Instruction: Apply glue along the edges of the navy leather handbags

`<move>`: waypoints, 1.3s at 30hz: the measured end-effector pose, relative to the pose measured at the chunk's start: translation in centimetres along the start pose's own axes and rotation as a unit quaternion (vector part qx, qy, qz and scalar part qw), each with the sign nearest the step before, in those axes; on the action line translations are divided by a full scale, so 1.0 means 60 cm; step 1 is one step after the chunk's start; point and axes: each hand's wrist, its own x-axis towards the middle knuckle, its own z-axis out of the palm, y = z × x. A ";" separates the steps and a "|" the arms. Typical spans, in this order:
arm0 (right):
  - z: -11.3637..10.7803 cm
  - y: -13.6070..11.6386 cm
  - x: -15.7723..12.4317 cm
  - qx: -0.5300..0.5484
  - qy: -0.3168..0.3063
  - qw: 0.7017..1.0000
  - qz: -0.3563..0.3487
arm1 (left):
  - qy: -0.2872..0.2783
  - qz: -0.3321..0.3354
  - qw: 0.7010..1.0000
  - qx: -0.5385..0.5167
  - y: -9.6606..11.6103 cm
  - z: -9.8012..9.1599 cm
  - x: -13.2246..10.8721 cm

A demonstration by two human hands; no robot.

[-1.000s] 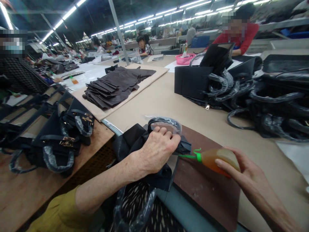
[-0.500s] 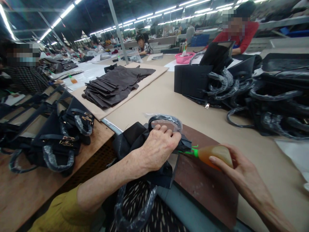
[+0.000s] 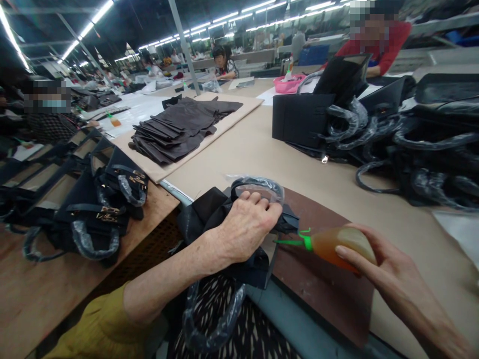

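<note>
A black handbag lies at the table's near edge, one plastic-wrapped handle hanging toward me and the other arching above my knuckles. My left hand is closed over the bag, its fingertips hidden behind the knuckles. In my right hand is a squeeze bottle of amber liquid, held on its side. Its thin green nozzle points left, with the tip close to the bag's edge; whether they touch I cannot tell. Under both lies a brown board.
Dark cut pieces are stacked on a pale board in the middle. Black handbags stand in rows on a wooden table at left, and more bags are piled at right. A pink basket sits farther back. Several people work around.
My right hand has drawn the bottle slightly right and down, so more of the green nozzle shows. My left hand keeps its hold on the bag. The view has shifted a little.
</note>
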 end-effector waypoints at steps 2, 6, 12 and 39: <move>-0.002 -0.009 -0.005 0.006 -0.002 1.000 0.001 | 0.001 0.001 1.000 0.000 0.000 0.001 -0.001; -0.009 -0.009 -0.015 0.011 -0.015 1.000 0.005 | 0.001 0.001 1.000 0.001 0.002 0.001 -0.002; -0.017 -0.001 -0.030 0.013 -0.014 1.000 0.017 | 0.002 0.001 1.000 0.003 0.003 0.001 -0.003; -0.017 0.022 -0.057 0.040 -0.076 0.995 0.060 | -0.010 -0.001 1.000 0.012 0.005 -0.004 -0.003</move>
